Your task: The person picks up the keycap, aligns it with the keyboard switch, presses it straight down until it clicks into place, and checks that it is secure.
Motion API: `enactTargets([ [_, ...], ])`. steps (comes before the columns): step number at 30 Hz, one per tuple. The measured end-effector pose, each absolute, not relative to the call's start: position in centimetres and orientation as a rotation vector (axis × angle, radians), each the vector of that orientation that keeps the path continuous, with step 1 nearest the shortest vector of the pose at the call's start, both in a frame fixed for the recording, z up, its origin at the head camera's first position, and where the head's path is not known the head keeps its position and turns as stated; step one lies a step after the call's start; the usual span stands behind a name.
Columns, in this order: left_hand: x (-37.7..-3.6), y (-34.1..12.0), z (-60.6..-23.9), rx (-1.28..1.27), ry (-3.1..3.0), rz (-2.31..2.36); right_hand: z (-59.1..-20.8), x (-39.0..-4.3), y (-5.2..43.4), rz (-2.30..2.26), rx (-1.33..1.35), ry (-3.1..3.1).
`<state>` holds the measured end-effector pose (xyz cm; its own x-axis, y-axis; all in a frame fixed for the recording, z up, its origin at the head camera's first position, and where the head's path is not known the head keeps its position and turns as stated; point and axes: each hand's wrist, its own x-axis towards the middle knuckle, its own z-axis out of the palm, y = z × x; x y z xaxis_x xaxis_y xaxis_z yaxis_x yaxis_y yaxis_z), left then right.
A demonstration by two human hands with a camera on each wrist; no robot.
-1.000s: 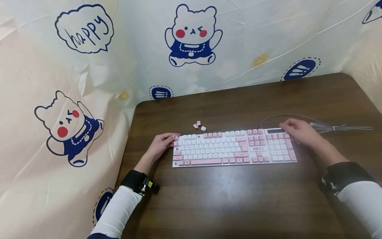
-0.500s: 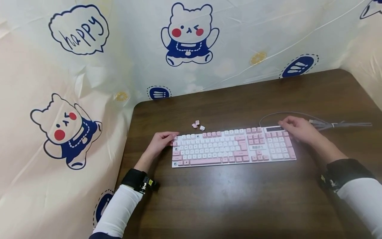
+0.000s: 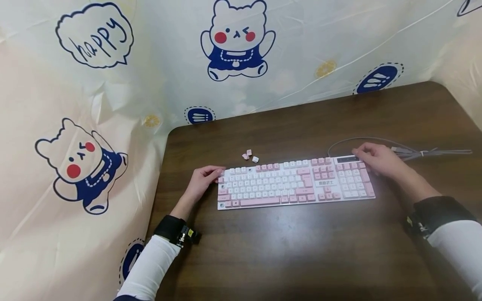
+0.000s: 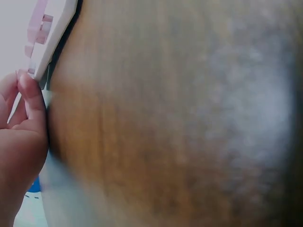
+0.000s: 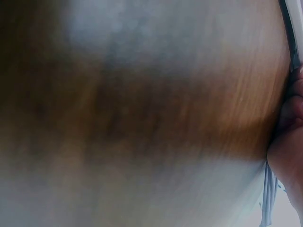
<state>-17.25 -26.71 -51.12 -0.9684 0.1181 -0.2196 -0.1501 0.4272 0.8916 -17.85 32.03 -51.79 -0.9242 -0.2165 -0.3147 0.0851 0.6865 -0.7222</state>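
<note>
- Head view: since the earlier frame the keyboard (image 3: 295,183) had barely shifted; left hand (image 3: 202,180) still gripped its left end, right hand (image 3: 378,159) its right top corner, three loose keycaps (image 3: 249,156) behind, on the brown table (image 3: 301,251) against the bear-print curtain (image 3: 113,83).
- Left wrist view: curled fingers (image 4: 28,94) pinched the keyboard edge (image 4: 49,42).
- Right wrist view: blurred; the grip could not be told.

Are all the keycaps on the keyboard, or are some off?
Some are off: three loose keycaps lie on the table just behind the keyboard. Which slots are bare is too small to tell.

White sleeves (image 3: 150,267) — black wrist straps (image 3: 169,228) carrying small cameras — bare hands.
</note>
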Motion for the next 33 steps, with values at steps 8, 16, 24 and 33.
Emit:
enactTargets([
  [8, -17.98, -26.37, -50.09, -0.199, 2.245, 1.562, -52.08, -17.96, 32.1, -1.104, -0.106, 2.52],
  [16, -17.89, -26.19, -50.5, -0.208, 2.219, 1.636, -51.95, -18.32, 31.93, -1.098, -0.097, 2.532],
  [24, -17.54, -25.74, -50.65, -0.107, 2.349, 1.606, -51.4, -18.22, 32.05, -1.096, -0.097, 2.549],
  [33, -17.86, -26.64, -51.0, -0.195, 2.187, 1.699, -51.71, -18.31, 31.83, -1.114, -0.113, 2.55],
])
